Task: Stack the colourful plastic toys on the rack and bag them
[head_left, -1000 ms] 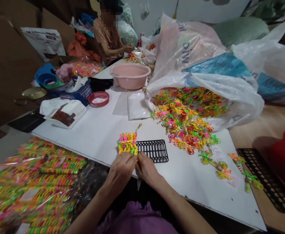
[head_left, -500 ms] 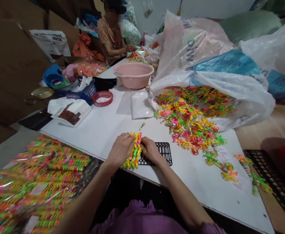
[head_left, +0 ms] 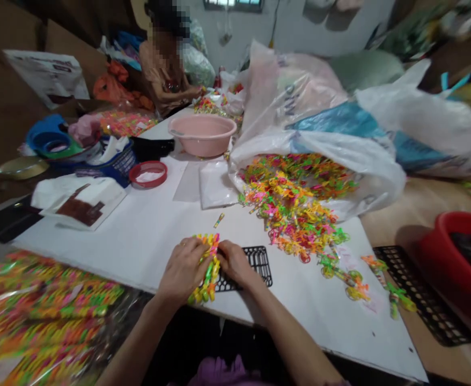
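Note:
Several tight rows of small bright plastic toys [head_left: 208, 279], yellow, green, orange and pink, stand at the left end of a black plastic grid rack [head_left: 262, 262] near the table's front edge. My left hand [head_left: 183, 268] lies over the rows from the left, its fingers wrapped across their top. Against their right side is my right hand [head_left: 235, 262], fingers curled in and thumb side toward the toys. Its fingertips are partly hidden, so what they pinch is unclear. A single small tube-shaped piece [head_left: 219, 220] lies just beyond the hands.
A large plastic bag [head_left: 364, 166] spills a heap of loose toys [head_left: 300, 225] on the right. Behind are a pink basin [head_left: 203, 136] and red basket [head_left: 148, 174]. Packed toys [head_left: 50, 305] lie lower left; a red tub [head_left: 453, 257] stands right. A co-worker [head_left: 165, 75] sits at the far end.
The camera view has tilted up and turned right, so everything sits lower and further left. Both hands stay at the toy rows, with little visible change in their grip.

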### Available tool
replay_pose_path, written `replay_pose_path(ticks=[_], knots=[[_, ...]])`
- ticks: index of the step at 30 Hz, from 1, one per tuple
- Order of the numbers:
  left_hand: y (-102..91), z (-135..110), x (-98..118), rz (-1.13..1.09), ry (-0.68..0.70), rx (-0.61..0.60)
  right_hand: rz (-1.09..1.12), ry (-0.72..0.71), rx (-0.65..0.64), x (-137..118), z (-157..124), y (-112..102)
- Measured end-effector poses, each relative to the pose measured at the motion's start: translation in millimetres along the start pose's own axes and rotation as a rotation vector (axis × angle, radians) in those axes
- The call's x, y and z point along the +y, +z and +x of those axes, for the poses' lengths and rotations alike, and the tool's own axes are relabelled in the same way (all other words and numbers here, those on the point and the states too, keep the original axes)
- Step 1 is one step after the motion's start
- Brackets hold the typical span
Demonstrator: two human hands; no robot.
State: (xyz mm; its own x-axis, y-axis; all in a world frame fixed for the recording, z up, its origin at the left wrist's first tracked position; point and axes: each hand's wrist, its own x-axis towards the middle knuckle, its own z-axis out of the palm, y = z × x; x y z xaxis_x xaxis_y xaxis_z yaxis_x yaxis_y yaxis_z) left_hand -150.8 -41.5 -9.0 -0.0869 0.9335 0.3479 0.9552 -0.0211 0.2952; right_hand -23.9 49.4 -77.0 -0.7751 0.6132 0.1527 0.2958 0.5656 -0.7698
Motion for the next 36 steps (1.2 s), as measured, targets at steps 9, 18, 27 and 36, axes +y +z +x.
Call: replay_pose_path(ticks=[9,18,27,36], knots=[[18.8,-0.5,-3.5,-0.092,0.095,-0.017,-0.515,0.128,-0.009,36.1,41.5,-79.2],[25.1,-23.4,-13.7,-0.023,0.242,0.085,-0.851,-0.064,-0.221,42.4,38.5,-75.9],[18.1,-12.5,1.7,-0.037,0.089,0.009,-0.690,0.217,-0.108,18.8,14.9,-76.0],[14.0,-8.6,1.4,-0.039,0.056,-0.020,-0.604,0.461,0.021,27.7,19.7,-69.4]])
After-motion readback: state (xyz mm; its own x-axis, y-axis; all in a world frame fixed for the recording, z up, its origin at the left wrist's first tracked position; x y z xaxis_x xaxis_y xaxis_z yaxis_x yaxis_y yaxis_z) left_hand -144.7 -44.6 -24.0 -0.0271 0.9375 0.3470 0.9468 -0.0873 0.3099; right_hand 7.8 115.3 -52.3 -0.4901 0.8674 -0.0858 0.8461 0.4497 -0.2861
